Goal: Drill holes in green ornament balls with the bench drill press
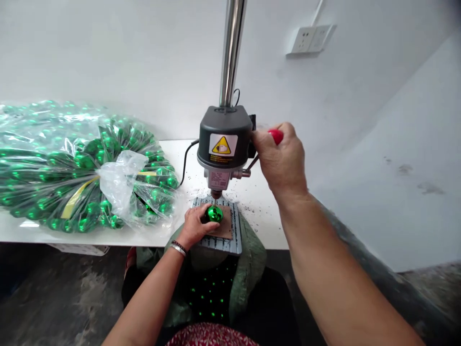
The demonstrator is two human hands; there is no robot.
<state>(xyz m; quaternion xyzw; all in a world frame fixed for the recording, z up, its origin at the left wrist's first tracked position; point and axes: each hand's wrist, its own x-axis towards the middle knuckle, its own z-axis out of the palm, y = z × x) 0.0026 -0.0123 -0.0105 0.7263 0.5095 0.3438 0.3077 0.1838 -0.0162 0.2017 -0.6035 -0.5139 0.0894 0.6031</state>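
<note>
A shiny green ball [215,214] rests on a brown board [225,228] over the grey slotted base plate [236,240] of a drill press [225,134]. My left hand [196,223] grips the ball from its left side, thumb in front. The drill's tip comes down to the top of the ball; whether it has entered cannot be made out. My right hand [283,161] is closed round the press lever, whose red knob [275,136] shows between thumb and fingers.
A large clear bag [82,168] of green balls lies on the white table [264,221] at left. Dark shavings surround the base. Below the table edge, a green sack [248,269] hangs open with green balls inside. A steel column rises behind; a socket [311,39] is on the wall.
</note>
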